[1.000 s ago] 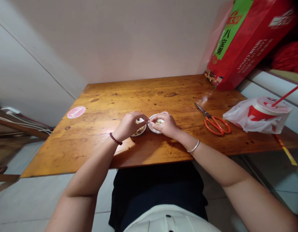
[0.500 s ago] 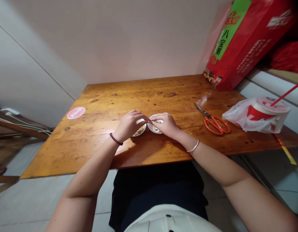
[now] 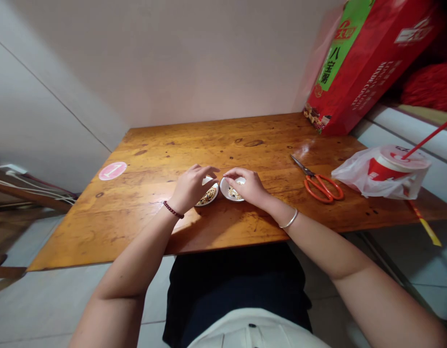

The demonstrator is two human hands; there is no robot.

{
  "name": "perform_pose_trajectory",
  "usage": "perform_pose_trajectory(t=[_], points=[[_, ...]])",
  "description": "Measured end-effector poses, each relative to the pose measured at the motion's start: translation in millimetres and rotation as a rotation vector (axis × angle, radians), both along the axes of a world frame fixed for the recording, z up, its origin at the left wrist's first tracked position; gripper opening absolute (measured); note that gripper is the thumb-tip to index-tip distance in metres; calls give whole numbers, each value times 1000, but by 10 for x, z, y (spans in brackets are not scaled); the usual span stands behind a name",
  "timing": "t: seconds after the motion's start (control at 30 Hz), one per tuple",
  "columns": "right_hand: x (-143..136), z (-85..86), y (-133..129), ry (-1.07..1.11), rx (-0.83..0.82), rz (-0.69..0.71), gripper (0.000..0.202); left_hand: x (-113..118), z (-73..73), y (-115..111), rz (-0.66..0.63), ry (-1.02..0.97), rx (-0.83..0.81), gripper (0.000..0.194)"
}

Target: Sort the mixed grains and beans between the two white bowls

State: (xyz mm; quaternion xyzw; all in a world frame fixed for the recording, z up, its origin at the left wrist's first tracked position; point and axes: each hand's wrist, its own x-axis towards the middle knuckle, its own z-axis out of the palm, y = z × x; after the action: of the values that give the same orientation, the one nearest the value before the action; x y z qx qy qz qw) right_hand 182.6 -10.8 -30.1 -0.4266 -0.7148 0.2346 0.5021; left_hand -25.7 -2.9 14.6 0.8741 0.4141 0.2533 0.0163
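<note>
Left hand (image 3: 191, 187) and right hand (image 3: 250, 187) have parted: their fingertips met half a second ago and now stand separate. No shift of the bowls is apparent. Left grip: thumb and forefinger spread. Right grip: thumb and forefinger nearly together; whether a bean is pinched cannot be told.

Below the hands, near the bench's (image 3: 143, 150) near edge, stand the left bowl (image 3: 208, 181) and right bowl (image 3: 225, 189), side by side, both holding small mixed beans. Principal risk, in my judgement: a piece let slip between the rims would roll on the bare wood. Secondary risk: either hand hangs low enough that a careless wrist could catch a rim and tip its bowl.

Farther right, the scissors (image 3: 310, 173) lie with their points toward the far left; a wide right reach could meet them. The bagged cup (image 3: 388, 166), beyond the handles, could spill if knocked.
</note>
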Motion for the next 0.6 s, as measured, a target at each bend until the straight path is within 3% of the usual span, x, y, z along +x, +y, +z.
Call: perform_pose_trajectory(t=[0.3, 0.6], points=[[24, 6, 11, -65, -108, -107, 15, -1, 3, 1, 54, 107, 79, 15], [40, 4, 10, -161, -115, -82, 21, -7, 43, -18, 86, 136, 63, 16]])
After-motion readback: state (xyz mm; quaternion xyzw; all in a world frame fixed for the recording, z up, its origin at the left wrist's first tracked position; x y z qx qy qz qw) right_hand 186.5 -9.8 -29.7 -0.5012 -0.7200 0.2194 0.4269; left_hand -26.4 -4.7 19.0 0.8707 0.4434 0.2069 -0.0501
